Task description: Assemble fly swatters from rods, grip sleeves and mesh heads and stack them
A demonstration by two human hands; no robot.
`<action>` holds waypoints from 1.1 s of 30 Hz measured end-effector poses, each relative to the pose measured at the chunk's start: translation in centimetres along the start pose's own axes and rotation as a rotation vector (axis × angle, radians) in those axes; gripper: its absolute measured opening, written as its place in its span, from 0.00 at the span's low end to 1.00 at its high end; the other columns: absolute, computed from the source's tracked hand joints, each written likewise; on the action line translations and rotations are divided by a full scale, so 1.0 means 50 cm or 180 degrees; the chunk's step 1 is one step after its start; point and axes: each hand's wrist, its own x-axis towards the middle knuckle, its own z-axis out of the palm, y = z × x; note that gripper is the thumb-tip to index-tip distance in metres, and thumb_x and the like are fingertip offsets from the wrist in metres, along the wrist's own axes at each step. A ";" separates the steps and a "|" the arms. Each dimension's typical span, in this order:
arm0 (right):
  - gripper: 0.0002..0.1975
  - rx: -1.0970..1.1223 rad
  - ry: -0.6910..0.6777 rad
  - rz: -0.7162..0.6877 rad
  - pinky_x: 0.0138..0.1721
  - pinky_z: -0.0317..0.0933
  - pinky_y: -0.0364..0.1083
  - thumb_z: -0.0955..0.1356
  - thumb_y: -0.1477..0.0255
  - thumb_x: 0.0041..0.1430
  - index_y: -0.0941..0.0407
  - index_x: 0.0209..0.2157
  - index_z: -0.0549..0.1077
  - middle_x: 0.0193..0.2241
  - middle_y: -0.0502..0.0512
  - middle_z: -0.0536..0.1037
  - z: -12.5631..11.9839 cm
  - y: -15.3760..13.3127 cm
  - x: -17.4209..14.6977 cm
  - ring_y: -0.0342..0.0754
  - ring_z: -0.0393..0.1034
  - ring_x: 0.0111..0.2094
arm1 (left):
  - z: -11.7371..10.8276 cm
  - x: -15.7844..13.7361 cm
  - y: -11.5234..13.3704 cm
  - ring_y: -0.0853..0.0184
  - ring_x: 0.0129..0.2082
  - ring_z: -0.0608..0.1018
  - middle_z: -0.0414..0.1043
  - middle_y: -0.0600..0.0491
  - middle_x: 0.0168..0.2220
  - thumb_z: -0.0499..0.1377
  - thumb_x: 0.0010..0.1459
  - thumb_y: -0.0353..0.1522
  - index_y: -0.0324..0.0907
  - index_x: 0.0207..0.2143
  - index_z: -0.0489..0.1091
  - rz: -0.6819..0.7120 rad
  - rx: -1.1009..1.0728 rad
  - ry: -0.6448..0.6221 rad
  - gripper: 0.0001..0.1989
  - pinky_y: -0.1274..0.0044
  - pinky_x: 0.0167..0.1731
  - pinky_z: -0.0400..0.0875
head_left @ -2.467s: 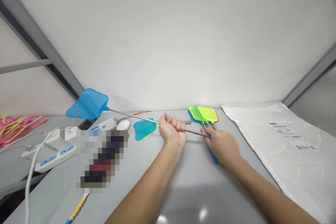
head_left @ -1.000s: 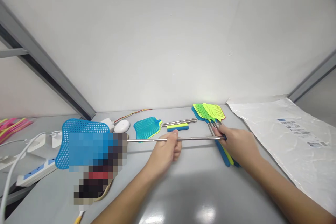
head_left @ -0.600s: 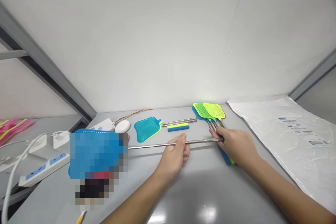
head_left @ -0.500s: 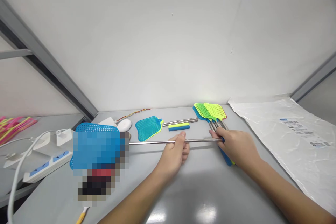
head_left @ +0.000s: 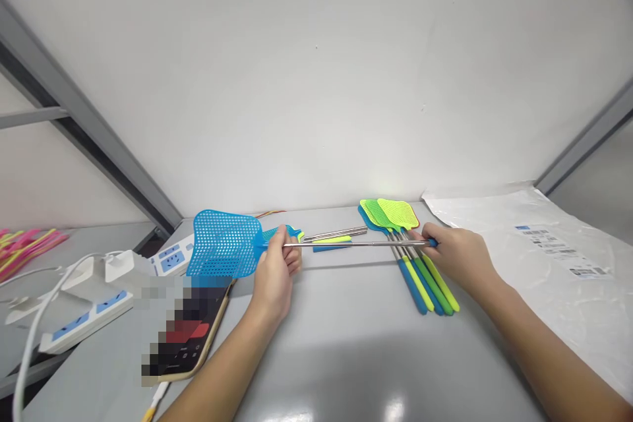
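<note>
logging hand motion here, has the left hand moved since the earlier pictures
Yes, leftward: a moment ago the left hand was in front of the loose metal rods; now it is past their left end, by the held swatter's neck.

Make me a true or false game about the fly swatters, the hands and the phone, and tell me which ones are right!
1. The left hand grips the blue swatter near its head. True.
2. The right hand lies flat on the white package. False: it holds the blue swatter's handle end.
3. The swatter's metal rod stretches between both hands. True.
4. The swatter pile has only pink handles. False: they're blue, green and yellow.
5. A phone lies on the table. True.
</note>
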 end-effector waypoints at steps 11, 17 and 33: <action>0.21 0.0232 -0.0210 0.0024 0.22 0.37 0.43 0.59 0.55 0.62 0.53 0.22 0.66 0.14 0.48 0.68 0.006 0.001 0.003 0.44 0.58 0.18 | 0.009 -0.022 -0.013 0.76 0.17 0.60 0.60 0.58 0.24 0.50 0.61 0.47 0.43 0.30 0.62 0.0911 -0.0364 0.0161 0.17 0.81 0.17 0.54; 0.20 0.0210 -0.0202 -0.0090 0.22 0.37 0.43 0.59 0.57 0.62 0.53 0.22 0.66 0.14 0.47 0.66 0.010 -0.009 -0.002 0.43 0.56 0.17 | 0.010 -0.028 -0.007 0.75 0.17 0.62 0.63 0.57 0.25 0.49 0.62 0.45 0.43 0.29 0.64 0.1247 -0.0056 0.0320 0.17 0.80 0.18 0.55; 0.22 -0.0005 0.0074 -0.0478 0.22 0.35 0.43 0.57 0.59 0.66 0.54 0.21 0.63 0.12 0.47 0.65 0.016 -0.098 -0.037 0.42 0.56 0.15 | 0.044 -0.086 -0.089 0.66 0.34 0.71 0.71 0.50 0.34 0.42 0.65 0.48 0.43 0.36 0.69 0.0732 0.0628 -0.0460 0.23 0.76 0.33 0.65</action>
